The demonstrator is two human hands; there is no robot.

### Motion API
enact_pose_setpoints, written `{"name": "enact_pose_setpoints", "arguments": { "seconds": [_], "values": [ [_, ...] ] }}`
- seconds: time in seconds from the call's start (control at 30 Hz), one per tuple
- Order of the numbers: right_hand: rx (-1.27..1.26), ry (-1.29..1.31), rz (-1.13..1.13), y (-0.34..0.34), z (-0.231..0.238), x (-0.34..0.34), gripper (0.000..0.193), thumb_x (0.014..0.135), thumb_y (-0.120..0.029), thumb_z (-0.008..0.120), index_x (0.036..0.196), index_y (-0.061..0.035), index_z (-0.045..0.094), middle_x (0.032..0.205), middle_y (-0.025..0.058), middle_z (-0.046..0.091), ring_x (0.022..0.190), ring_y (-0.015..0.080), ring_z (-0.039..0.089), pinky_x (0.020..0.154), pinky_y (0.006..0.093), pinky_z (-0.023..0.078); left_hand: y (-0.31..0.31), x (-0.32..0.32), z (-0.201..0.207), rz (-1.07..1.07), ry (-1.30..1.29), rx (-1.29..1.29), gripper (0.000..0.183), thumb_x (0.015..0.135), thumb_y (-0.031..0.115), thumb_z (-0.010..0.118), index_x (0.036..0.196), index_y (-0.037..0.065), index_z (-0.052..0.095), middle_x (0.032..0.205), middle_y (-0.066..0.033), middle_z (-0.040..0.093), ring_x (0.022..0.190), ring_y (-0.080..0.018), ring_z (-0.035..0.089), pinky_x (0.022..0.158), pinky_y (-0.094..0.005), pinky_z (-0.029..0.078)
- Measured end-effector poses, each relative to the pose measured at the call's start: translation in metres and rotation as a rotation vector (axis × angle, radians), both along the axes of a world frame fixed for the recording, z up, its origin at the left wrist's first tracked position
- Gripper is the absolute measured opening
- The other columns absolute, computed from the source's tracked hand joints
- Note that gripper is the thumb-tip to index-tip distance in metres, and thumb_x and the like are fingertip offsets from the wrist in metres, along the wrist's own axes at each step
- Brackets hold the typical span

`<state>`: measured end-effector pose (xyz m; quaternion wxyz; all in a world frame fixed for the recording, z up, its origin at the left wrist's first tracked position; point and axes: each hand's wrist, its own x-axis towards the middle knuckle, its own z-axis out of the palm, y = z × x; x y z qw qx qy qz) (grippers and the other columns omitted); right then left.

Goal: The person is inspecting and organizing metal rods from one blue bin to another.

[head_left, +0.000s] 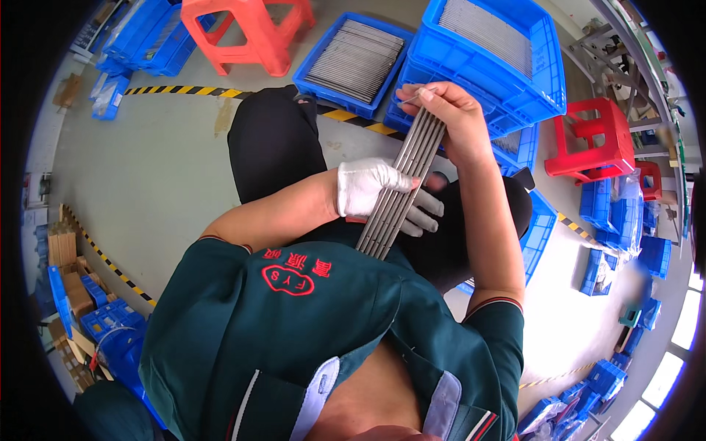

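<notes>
Several long, slim grey metal rods [403, 181] lie side by side in a flat row, slanting from my chest up toward the right. My left hand [376, 189], in a white glove with some fingertips bare, is closed around the row near its middle. At the rods' far ends is my bare right hand [457, 110], thumb and forefinger pinched together. A thin, pale sliver shows at that pinch, too small to name. Whether the right fingers also press on the rod ends is hard to see.
Ahead, a low blue crate [398, 45] holds many similar rods in rows, beside a taller stack of blue crates [471, 53]. Red plastic stools [246, 33] [594, 143] stand left and right of them. Black-and-yellow tape [184, 90] runs along the floor. Blue bins line both sides.
</notes>
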<state>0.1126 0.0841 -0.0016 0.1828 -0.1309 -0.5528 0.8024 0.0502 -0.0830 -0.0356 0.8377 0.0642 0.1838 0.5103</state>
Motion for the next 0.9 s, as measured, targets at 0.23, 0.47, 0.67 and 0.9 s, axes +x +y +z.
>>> {"name": "enact_pose_setpoints", "arguments": {
  "seconds": [0.23,0.47,0.67,0.9],
  "values": [
    [0.317,-0.179,-0.054,0.018,0.015,0.002,0.013,0.086,-0.012,0.067,0.091,-0.0002,0.066,0.077,0.0045,0.065,0.072,0.0112,0.063,0.066,0.0237,0.05,0.01,-0.004,-0.005,-0.025,-0.069,0.024,0.04,0.094,0.019,0.053,0.126,-0.003,0.042,0.12,-0.0283,0.055,0.112,-0.0437,0.055,0.096,-0.0537,0.045],
    [0.618,-0.258,-0.015,0.036,0.01,-0.005,0.015,0.084,-0.014,0.07,0.092,-0.0017,0.069,0.075,0.0,0.063,0.068,0.006,0.057,0.064,0.0207,0.046,0.022,-0.007,-0.009,-0.049,-0.063,0.012,0.041,0.094,0.019,0.054,0.125,-0.004,0.042,0.119,-0.0282,0.056,0.11,-0.0411,0.057,0.095,-0.0517,0.046],
    [0.552,-0.274,-0.013,0.045,-0.005,-0.006,0.015,0.084,-0.013,0.069,0.092,-0.0013,0.069,0.075,-0.0001,0.063,0.069,0.006,0.056,0.064,0.0208,0.046,0.029,-0.006,-0.018,-0.002,-0.036,0.002,0.039,0.094,0.017,0.053,0.125,-0.004,0.042,0.125,-0.028,0.051,0.108,-0.0421,0.058,0.094,-0.0524,0.046],
    [0.476,-0.232,-0.266,0.056,-0.006,-0.002,0.015,0.083,-0.012,0.07,0.093,-0.0006,0.069,0.082,0.001,0.065,0.076,0.0056,0.056,0.069,0.0194,0.045,0.037,-0.018,-0.018,0.06,-0.042,-0.052,0.04,0.095,0.016,0.052,0.127,-0.003,0.039,0.125,-0.03,0.05,0.111,-0.0455,0.056,0.094,-0.0546,0.046]
  ]
}}
